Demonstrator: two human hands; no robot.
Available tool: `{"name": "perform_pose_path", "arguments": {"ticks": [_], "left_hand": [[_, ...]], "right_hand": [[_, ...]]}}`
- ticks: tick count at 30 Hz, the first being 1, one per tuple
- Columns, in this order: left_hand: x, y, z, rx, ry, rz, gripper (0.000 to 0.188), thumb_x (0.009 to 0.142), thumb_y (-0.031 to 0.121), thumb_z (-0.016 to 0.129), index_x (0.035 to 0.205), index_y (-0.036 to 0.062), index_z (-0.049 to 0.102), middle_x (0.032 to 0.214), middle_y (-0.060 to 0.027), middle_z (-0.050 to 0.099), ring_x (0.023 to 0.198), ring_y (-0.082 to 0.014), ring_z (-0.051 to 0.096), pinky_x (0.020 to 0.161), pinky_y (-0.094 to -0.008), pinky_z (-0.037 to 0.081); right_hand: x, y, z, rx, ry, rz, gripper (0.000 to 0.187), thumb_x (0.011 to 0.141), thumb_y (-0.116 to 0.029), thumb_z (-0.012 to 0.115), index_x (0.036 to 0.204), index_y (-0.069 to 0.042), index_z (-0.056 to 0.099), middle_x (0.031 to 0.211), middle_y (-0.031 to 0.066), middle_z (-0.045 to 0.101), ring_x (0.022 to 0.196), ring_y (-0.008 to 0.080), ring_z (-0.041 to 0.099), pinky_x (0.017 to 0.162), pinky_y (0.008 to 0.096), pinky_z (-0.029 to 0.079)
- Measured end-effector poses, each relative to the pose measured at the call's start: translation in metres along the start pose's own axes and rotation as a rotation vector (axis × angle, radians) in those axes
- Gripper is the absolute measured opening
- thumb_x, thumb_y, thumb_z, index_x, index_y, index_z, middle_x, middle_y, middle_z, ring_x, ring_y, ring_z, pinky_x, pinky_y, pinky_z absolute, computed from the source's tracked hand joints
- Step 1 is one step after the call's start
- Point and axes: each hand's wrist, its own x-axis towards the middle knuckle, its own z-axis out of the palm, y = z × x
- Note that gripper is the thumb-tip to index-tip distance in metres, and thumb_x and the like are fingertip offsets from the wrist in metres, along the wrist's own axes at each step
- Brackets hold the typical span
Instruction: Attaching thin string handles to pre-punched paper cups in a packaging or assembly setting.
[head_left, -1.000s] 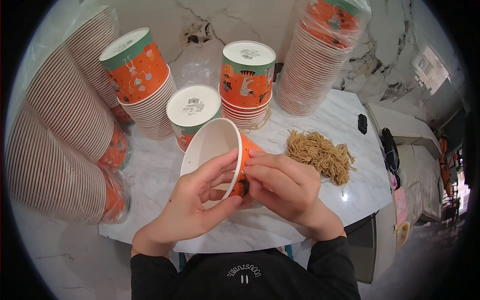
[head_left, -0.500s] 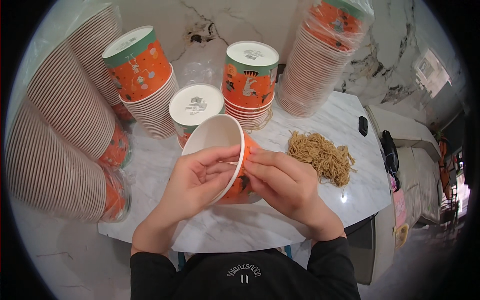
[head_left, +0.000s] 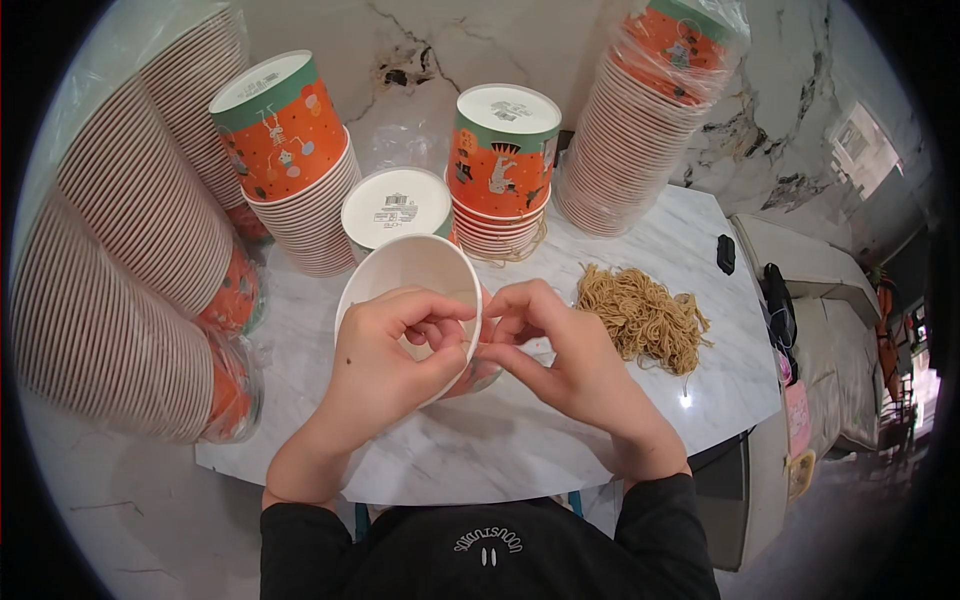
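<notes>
White marble table (head_left: 600, 440) carries stacks of orange paper cups (head_left: 295, 170) and a pile of tan rubber bands (head_left: 640, 318). Left hand (head_left: 385, 365) curls over the rim of a tilted white-lined paper cup (head_left: 410, 275), thumb and fingers pinching its edge; right hand (head_left: 565, 360) pinches at that same rim, fingers pressed together. Steadying the cup firmly with the left while the right works small, even moves should keep the rim from crumpling.

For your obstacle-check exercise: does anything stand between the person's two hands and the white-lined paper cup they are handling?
Nothing visible does. The left hand already grips the paper cup at its rim, fingers curled into the opening, and the right hand touches the rim from the other side. The pile of rubber bands lies apart on the table.
</notes>
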Motion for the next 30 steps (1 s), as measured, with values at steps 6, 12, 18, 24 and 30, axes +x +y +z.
{"name": "perform_pose_path", "arguments": {"ticks": [6,12,18,24,30], "left_hand": [[-0.004,0.008,0.016,-0.263,0.148,-0.026,0.021,0.090,-0.006,0.067,0.110,-0.0013,0.065,0.105,-0.0091,0.070,0.084,-0.0116,0.070,0.076,-0.0254,0.058],[-0.007,0.006,0.014,-0.147,0.142,0.274,0.025,0.086,-0.012,0.069,0.108,-0.0003,0.063,0.107,-0.0125,0.070,0.080,-0.0164,0.072,0.072,-0.0300,0.060],[0.000,0.004,0.005,0.242,0.136,0.600,0.030,0.081,-0.005,0.076,0.107,0.0034,0.064,0.114,-0.0125,0.072,0.089,-0.0246,0.073,0.080,-0.0341,0.058],[0.008,0.008,-0.002,-0.063,-0.085,0.360,0.042,0.082,0.001,0.075,0.121,0.0018,0.059,0.122,-0.0142,0.070,0.119,-0.0294,0.067,0.104,-0.0388,0.050],[0.016,-0.009,-0.004,-0.404,-0.268,-0.018,0.045,0.079,0.007,0.082,0.118,0.0031,0.058,0.120,-0.0093,0.069,0.122,-0.0234,0.063,0.111,-0.0398,0.044]], "right_hand": [[-0.002,-0.003,0.002,0.232,0.034,0.064,0.028,0.092,-0.008,0.079,0.118,-0.004,0.070,0.079,-0.0009,0.059,0.067,0.0041,0.052,0.060,0.0232,0.042],[0.002,-0.009,0.006,0.078,0.077,-0.044,0.023,0.087,-0.009,0.083,0.108,-0.004,0.075,0.078,0.0049,0.061,0.064,0.0129,0.056,0.058,0.0282,0.046],[-0.001,-0.005,-0.004,0.079,0.000,-0.139,0.015,0.084,0.001,0.081,0.098,-0.003,0.077,0.082,0.0012,0.065,0.067,0.0100,0.057,0.057,0.0252,0.042],[0.001,0.000,-0.009,0.290,-0.027,-0.107,0.010,0.089,0.001,0.077,0.099,0.000,0.078,0.090,0.0065,0.071,0.078,0.0115,0.065,0.066,0.0257,0.048],[0.004,-0.001,-0.011,0.240,-0.052,-0.140,0.010,0.092,-0.001,0.074,0.101,0.000,0.078,0.090,0.0068,0.071,0.079,0.0126,0.065,0.068,0.0258,0.048]]}}
